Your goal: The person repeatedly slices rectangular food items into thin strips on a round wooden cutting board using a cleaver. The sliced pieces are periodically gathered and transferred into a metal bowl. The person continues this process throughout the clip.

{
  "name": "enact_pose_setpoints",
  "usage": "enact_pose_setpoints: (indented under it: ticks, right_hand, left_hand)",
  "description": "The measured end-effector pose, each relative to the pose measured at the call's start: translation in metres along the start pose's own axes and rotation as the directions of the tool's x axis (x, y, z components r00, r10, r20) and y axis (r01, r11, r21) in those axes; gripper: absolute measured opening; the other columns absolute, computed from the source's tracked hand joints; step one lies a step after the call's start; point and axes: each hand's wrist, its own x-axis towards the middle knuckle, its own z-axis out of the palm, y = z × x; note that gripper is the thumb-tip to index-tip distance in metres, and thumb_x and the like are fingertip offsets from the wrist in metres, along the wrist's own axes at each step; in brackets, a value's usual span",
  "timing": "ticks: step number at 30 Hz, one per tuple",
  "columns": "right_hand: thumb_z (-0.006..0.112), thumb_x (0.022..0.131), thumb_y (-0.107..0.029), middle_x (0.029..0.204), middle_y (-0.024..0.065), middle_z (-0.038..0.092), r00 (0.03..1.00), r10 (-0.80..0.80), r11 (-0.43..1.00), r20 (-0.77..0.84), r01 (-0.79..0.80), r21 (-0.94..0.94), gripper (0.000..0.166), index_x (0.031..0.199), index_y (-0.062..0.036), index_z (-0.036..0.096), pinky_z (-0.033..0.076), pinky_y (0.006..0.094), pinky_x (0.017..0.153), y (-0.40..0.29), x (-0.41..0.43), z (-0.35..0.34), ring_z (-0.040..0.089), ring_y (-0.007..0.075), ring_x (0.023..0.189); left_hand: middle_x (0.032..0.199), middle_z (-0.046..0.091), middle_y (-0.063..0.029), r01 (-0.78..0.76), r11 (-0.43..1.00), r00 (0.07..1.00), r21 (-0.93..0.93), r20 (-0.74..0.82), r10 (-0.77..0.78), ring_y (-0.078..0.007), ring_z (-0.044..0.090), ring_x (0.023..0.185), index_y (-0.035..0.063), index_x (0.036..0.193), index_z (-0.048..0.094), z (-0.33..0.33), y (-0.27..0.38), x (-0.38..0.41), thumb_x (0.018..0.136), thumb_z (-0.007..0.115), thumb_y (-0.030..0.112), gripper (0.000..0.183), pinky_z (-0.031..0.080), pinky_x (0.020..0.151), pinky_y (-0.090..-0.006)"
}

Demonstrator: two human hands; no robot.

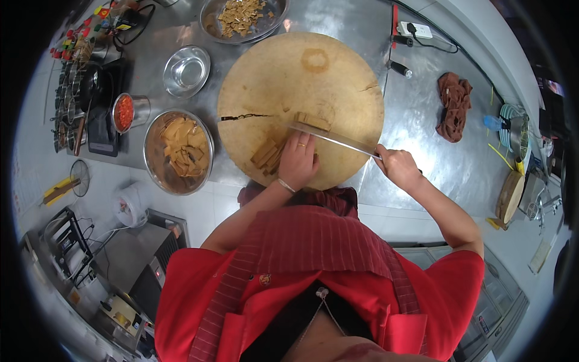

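On a round wooden chopping block [298, 77] my right hand [400, 167] grips a wide-bladed knife [337, 139], its blade slanting across the block. My left hand [297, 160] rests flat beside the blade's near side, fingertips at the blade; whether it presses on something beneath is hidden. Just beyond the blade lies a small stack of brown slices [313, 121], perhaps dried tofu. More brown strips [268, 156] lie left of my left hand. A steel bowl [147, 156] at the left holds larger brown pieces [184, 145]. Small cut pieces [239, 16] fill part of a steel basin [209, 25] at the top.
An empty-looking steel bowl [186, 71] and a steel pot of chopped red food [123, 113] stand left of the block. A wok [94, 88] sits farther left. Right of the block are a brown cloth [453, 107], black handles [400, 69] and a power strip [415, 30].
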Motion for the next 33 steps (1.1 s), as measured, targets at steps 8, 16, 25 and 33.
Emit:
enact_pose_setpoints:
  ticks: [8,16,25,33]
  right_hand:
    - [0.062,0.087,-0.020,0.064,0.0134,0.062,0.957,-0.083,0.973,-0.277,0.138,0.186,0.017,0.096,-0.0064,0.059,0.049,0.0412,0.051,0.023,-0.020,0.018,0.061,0.0332,0.056]
    - [0.058,0.094,-0.022,0.068,0.0256,0.059,0.772,0.617,0.647,-0.154,-0.386,0.658,0.028,0.091,0.0058,0.058,0.046,0.0427,0.054,-0.053,-0.065,0.035,0.061,0.0435,0.066]
    - [0.055,0.093,-0.028,0.075,0.0298,0.062,0.646,0.739,0.606,-0.194,-0.510,0.610,0.036,0.103,0.0068,0.061,0.049,0.0493,0.066,-0.104,-0.064,0.064,0.062,0.0460,0.075]
    - [0.053,0.094,-0.027,0.071,0.0278,0.063,0.649,0.713,0.672,-0.265,-0.525,0.522,0.034,0.103,0.0047,0.060,0.049,0.0510,0.061,-0.113,-0.065,0.074,0.062,0.0454,0.070]
  left_hand:
    - [0.118,0.051,-0.0189,-0.029,0.996,0.999,0.085,0.043,0.026,-0.0349,0.047,0.113,-0.0051,0.111,0.055,-0.005,-0.003,0.003,0.072,0.063,0.016,0.045,0.038,0.098,-0.0478]
    - [0.110,0.054,-0.0166,-0.345,0.903,0.938,0.256,0.052,0.344,-0.0330,0.049,0.106,-0.0018,0.105,0.051,-0.007,-0.034,0.061,0.069,0.064,0.009,0.039,0.041,0.091,-0.0446]
    - [0.091,0.063,-0.0139,-0.300,0.886,0.933,0.352,0.302,0.196,-0.0285,0.058,0.093,0.0045,0.092,0.056,0.016,-0.027,0.072,0.081,0.054,0.012,0.013,0.050,0.077,-0.0406]
    - [0.102,0.061,-0.0217,-0.229,0.954,0.860,0.191,0.500,0.106,-0.0351,0.057,0.102,-0.0002,0.096,0.056,-0.011,-0.057,0.100,0.082,0.053,0.013,0.020,0.048,0.086,-0.0444]
